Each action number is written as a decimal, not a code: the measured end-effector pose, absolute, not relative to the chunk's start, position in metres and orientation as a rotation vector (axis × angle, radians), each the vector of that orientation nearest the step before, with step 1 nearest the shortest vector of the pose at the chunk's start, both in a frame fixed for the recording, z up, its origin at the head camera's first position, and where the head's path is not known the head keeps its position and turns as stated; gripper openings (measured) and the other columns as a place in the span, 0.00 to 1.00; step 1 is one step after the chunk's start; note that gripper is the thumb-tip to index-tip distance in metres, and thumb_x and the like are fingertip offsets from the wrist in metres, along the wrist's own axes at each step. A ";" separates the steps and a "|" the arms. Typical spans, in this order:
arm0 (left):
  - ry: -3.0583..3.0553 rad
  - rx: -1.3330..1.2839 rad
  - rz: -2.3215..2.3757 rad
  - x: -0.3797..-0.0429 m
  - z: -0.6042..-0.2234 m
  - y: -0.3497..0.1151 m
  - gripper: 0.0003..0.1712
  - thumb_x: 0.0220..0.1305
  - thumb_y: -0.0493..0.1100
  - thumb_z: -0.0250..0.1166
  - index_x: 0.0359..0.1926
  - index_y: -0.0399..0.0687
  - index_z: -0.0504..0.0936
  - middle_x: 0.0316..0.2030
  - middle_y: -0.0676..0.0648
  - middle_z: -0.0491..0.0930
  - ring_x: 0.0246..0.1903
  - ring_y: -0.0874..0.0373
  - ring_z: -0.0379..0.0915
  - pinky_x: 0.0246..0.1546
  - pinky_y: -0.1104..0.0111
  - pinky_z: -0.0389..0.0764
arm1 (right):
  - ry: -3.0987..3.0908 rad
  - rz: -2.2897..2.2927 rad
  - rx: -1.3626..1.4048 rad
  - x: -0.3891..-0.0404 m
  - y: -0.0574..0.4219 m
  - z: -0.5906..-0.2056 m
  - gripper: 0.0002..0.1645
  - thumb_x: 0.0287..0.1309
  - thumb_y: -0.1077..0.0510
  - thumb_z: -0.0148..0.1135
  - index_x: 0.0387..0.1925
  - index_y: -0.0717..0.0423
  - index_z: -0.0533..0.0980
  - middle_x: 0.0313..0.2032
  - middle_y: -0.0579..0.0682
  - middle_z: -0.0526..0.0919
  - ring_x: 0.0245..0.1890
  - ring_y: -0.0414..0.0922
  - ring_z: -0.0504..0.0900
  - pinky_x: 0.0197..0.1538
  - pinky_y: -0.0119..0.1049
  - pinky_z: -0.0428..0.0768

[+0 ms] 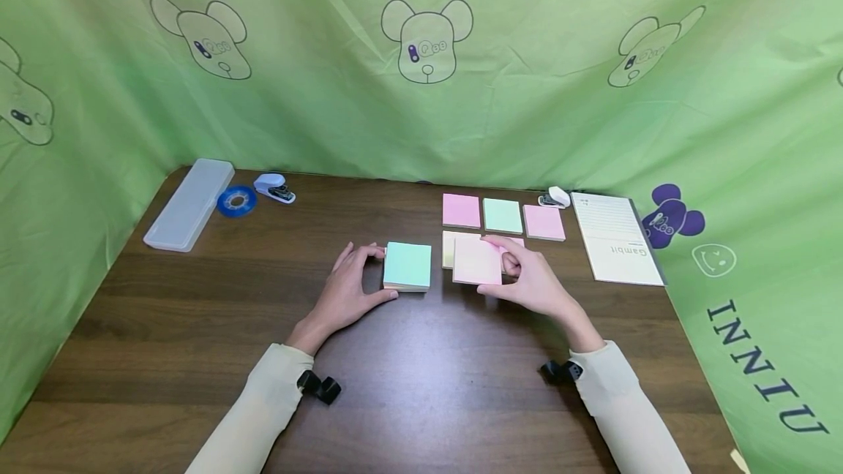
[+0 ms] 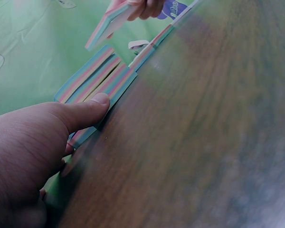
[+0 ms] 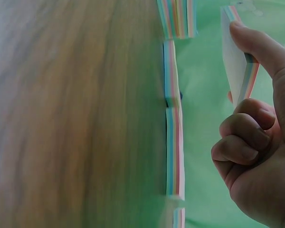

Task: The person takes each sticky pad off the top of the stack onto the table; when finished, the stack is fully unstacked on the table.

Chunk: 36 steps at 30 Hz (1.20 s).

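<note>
My left hand (image 1: 345, 291) holds a stack of sticky note pads (image 1: 407, 264) on the table, thumb at its near edge and index finger at its far left. The stack's top is mint green; the left wrist view shows its striped layers (image 2: 92, 78). To the right, my right hand (image 1: 536, 282) pinches a pale pink sticky note pad (image 1: 476, 260) between thumb and index finger, with the other fingers curled in. The right wrist view shows this pad (image 3: 235, 64) raised off the table. Below it lie a yellow pad (image 1: 450, 241) and a pink pad, both partly hidden.
Behind lie a pink pad (image 1: 461, 211), a green pad (image 1: 503, 216) and another pink pad (image 1: 544, 223). A white stapler (image 1: 557, 197) and a notepad (image 1: 612, 236) sit far right. Far left are a translucent case (image 1: 191, 203), blue tape (image 1: 227, 203) and a lavender stapler (image 1: 268, 183).
</note>
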<state>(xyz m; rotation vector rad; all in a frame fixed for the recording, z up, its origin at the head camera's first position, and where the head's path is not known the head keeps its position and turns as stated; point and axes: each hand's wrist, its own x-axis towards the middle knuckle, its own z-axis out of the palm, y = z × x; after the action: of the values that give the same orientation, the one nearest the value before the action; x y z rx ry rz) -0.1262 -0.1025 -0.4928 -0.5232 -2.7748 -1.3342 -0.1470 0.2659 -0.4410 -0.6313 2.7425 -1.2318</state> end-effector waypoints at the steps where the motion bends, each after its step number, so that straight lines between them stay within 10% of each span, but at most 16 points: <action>1: -2.775 -0.525 -1.333 -0.126 -0.493 -0.103 0.41 0.57 0.46 0.89 0.63 0.39 0.75 0.71 0.38 0.80 0.78 0.44 0.71 0.89 0.49 0.46 | 2.739 -1.242 -0.629 -0.147 0.268 -0.441 0.48 0.48 0.57 0.92 0.71 0.56 0.79 0.27 0.40 0.59 0.29 0.36 0.59 0.35 0.31 0.60; 36: -2.776 -0.519 -1.338 -0.125 -0.493 -0.103 0.40 0.58 0.46 0.88 0.63 0.39 0.75 0.73 0.37 0.78 0.78 0.43 0.70 0.89 0.47 0.45 | 2.636 -1.373 -0.463 -0.144 0.351 -0.445 0.50 0.51 0.68 0.87 0.75 0.60 0.74 0.25 0.44 0.54 0.25 0.36 0.56 0.26 0.36 0.56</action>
<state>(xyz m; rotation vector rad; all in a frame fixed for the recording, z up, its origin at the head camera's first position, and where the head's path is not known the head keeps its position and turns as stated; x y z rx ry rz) -0.1249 -0.1026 -0.4926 -0.5185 -2.7759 -1.3380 -0.1441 0.3507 -0.4447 -0.4628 2.6356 -1.3734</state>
